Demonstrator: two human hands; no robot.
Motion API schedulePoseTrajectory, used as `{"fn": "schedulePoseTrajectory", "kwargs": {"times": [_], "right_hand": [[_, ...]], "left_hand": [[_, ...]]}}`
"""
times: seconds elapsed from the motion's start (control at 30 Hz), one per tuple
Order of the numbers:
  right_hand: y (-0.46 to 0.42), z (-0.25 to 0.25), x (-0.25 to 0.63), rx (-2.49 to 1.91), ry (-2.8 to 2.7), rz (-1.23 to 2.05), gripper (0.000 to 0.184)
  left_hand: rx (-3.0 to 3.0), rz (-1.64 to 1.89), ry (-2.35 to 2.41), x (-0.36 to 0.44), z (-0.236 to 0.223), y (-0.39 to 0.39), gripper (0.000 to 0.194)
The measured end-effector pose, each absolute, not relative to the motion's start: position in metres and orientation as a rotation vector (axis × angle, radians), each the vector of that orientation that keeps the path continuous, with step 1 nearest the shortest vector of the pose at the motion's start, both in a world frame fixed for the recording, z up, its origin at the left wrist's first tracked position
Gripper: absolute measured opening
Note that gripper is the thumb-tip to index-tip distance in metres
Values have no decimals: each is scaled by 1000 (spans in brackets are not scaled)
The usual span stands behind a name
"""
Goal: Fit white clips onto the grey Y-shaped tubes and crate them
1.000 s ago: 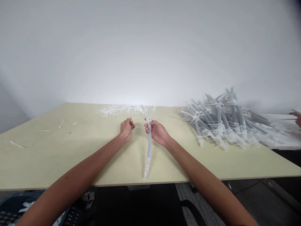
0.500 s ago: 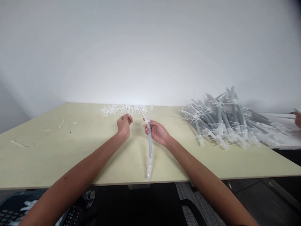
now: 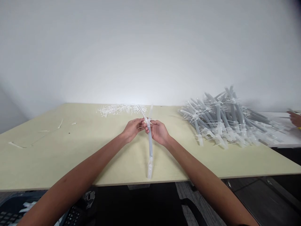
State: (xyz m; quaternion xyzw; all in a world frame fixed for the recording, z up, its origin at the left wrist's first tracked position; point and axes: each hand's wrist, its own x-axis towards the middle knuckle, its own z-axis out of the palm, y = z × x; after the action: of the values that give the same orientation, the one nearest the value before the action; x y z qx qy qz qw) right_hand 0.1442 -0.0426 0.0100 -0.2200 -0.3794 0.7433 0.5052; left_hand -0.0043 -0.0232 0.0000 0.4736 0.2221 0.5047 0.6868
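Observation:
A grey flexible tube (image 3: pixel 150 144) stands out toward me over the table, with a clear sleeve (image 3: pixel 150 168) on its near end and two clear branches forking at its far end. My right hand (image 3: pixel 159 131) is closed around the tube just below the fork. From the left, my left hand (image 3: pixel 133 130) meets it at the fork, fingers pinched on a thin white cable tie that shows only in part. Behind both hands lies a heap of loose white cable ties (image 3: pixel 115 110).
A large pile of similar grey tubes (image 3: pixel 219 116) with ties on them fills the table's right side. Stray strips (image 3: pixel 17 145) lie on the left. Another person's hand (image 3: pixel 295 118) shows at the right edge. A dark basket (image 3: pixel 14 207) stands below the table.
My left hand has moved right, from beside the tube to its fork, and now meets my right hand there. The right hand keeps its hold on the tube.

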Motion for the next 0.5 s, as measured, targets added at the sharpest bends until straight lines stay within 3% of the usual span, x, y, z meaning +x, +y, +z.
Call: {"fn": "schedulePoseTrajectory", "kwargs": {"times": [0.5], "right_hand": [[-44,13,141,-590,-1052,1477,38]], "left_hand": [[1264,1083,493,-6,16,-36,19]]}}
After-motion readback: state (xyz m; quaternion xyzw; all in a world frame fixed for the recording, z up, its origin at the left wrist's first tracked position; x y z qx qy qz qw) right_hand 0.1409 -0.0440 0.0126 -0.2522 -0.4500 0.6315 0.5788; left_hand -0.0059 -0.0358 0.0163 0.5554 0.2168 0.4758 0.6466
